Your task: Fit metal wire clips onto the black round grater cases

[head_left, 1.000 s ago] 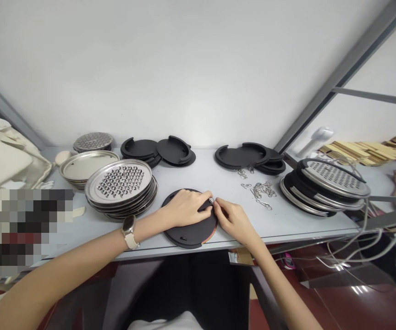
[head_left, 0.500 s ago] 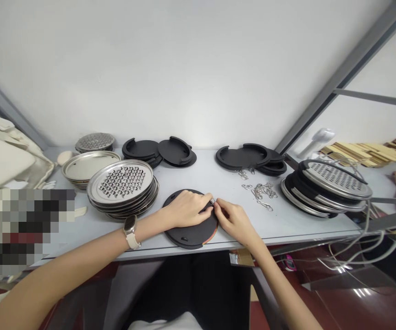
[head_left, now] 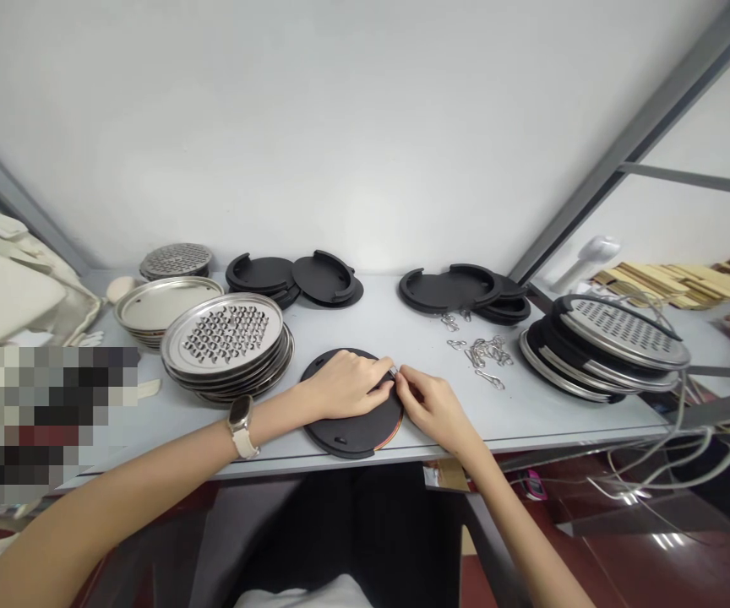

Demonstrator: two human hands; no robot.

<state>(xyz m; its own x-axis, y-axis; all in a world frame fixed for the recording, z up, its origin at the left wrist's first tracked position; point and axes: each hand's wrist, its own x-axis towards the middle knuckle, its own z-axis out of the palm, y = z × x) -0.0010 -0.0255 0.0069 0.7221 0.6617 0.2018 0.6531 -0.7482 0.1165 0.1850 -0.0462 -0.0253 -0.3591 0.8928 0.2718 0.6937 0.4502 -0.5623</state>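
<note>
Left hand (head_left: 347,384) and right hand (head_left: 429,403) pinched a metal piece (head_left: 394,371) over a black disc (head_left: 352,437), graters (head_left: 226,334) left, wire clips (head_left: 487,352) right.

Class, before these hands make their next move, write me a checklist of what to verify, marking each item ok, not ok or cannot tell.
1. Left hand steadying the disc: ok, it lies across the top.
2. Right hand at the work: ok, its fingertips are at the disc's right edge.
3. Metal piece firmly gripped: cannot tell, fingertips partly hide it.
4. Disc well back from the front edge of the table: not ok, it lies right by it.
5. Clips clear of the hands: ok, they lie apart, beyond the right hand.
6. Right-hand grater stack neatly aligned: not ok, its layers sit askew.
</note>
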